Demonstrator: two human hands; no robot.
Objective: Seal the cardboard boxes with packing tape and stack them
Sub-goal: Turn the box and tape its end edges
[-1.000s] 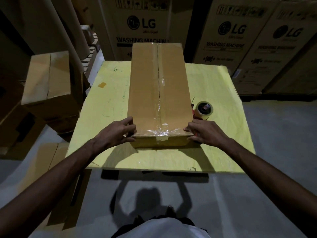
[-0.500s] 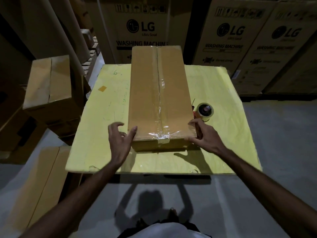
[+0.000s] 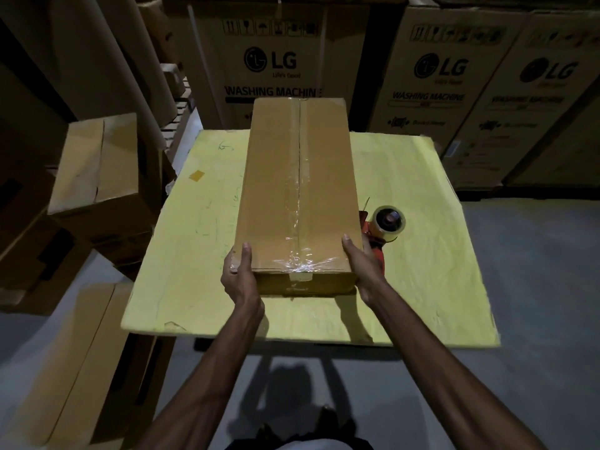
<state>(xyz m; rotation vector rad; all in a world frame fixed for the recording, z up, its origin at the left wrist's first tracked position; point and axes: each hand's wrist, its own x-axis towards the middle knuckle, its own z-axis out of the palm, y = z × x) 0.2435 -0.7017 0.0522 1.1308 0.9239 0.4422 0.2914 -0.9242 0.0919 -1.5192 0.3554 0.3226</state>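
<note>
A long brown cardboard box [image 3: 276, 190] lies lengthwise on the yellow table [image 3: 188, 238], with clear tape running down its centre seam and over the near end. My left hand [image 3: 238, 277] grips the box's near left corner, thumb on top. At the near right corner my right hand [image 3: 365, 264] holds the box the same way. A tape dispenser [image 3: 388, 222] with a red handle and a roll of clear tape sits on the table just right of the box, behind my right hand.
Two brown boxes [image 3: 97, 170] are stacked to the left of the table, and flat cardboard [image 3: 74, 362] lies on the floor below them. Large LG washing machine cartons [image 3: 276, 66] stand behind the table. Grey floor lies to the right.
Both hands left the near end of the box, opened, and now grasp its near corners from the sides. The near end of the box seems slightly raised.
</note>
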